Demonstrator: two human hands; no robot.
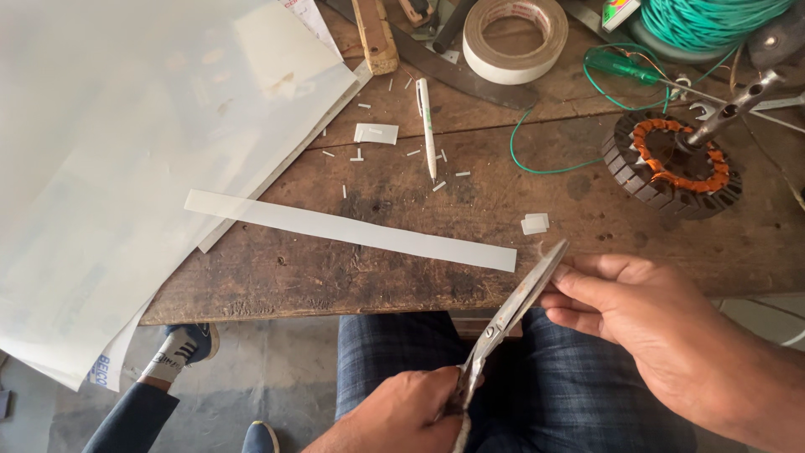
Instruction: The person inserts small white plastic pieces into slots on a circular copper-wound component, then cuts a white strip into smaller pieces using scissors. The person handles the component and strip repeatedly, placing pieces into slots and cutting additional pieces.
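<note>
The scissors [513, 312] are hanging just off the near edge of the workbench [402, 277], above the person's lap, their blades nearly closed and pointing up toward the bench. The left hand [402, 415] is gripping the handles, fingers curled tight around them. The right hand [646, 323] is pinching something small against the blade tips with thumb and forefinger; the piece itself is too hidden to tell. This looks like a trimming step, and a clean cut would call for steadying that piece between the blades. A long white strip [348, 230] is lying flat across the middle of the bench, well apart from both hands. Small white offcuts [535, 223] are sitting near the blade tips, a pen [428, 126] farther back, and a wound motor core [675, 166] is resting toward the right edge.
</note>
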